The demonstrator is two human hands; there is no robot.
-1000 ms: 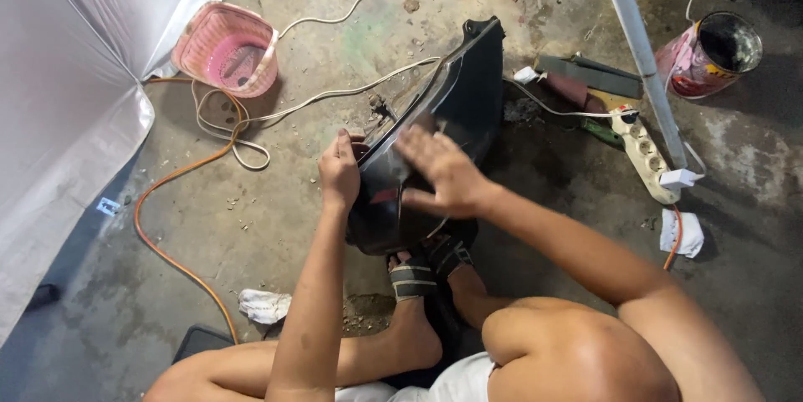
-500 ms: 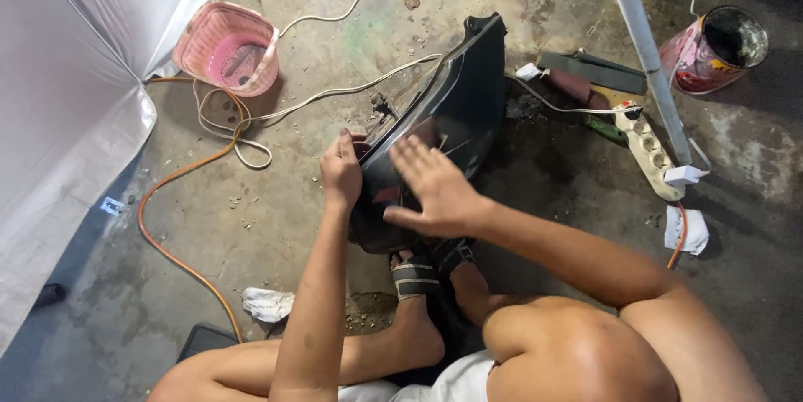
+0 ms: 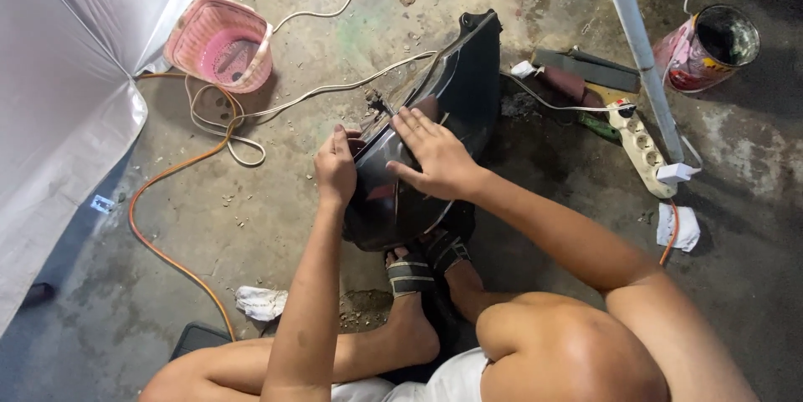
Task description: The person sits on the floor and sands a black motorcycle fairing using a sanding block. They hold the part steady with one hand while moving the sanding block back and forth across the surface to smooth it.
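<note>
Left hand (image 3: 336, 169): grip closed on the black panel's (image 3: 456, 76) left edge.
Right hand (image 3: 437, 158): flat, fingers spread, pressing on the panel.

A round paint can (image 3: 707, 46) with a pink, red and white label stands on the floor at two o'clock, its top open.

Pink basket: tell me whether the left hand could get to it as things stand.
Probably yes. The pink basket lies on the floor ahead of the left hand, with only loose cords between, though it needs a stretch.
</note>
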